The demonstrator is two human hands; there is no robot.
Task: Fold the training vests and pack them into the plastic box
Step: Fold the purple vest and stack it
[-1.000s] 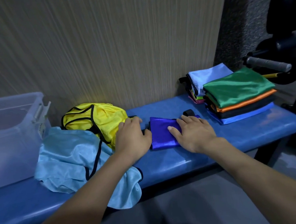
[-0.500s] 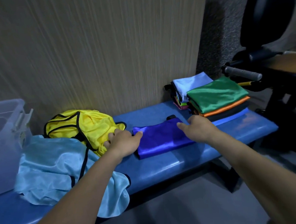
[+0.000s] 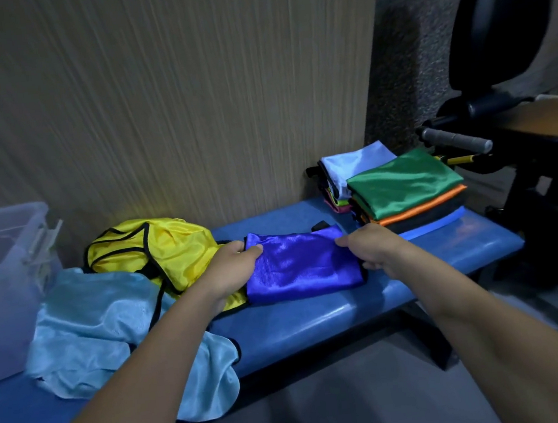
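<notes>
Holding the folded blue vest (image 3: 302,265) between my hands, left hand (image 3: 232,268) and right hand (image 3: 371,248) each pinching a short end, the folded pile (image 3: 406,187) just right.

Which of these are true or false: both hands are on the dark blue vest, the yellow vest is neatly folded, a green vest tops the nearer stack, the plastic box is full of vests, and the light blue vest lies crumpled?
1. Both hands hold the folded dark blue vest. True: the left hand grips its left end and the right hand its right end.
2. The yellow vest is neatly folded. False: it lies bunched up against the wall.
3. A green vest tops the nearer stack. True.
4. The plastic box is full of vests. False: no vests show through its clear walls.
5. The light blue vest lies crumpled on the blue bench. True.
</notes>
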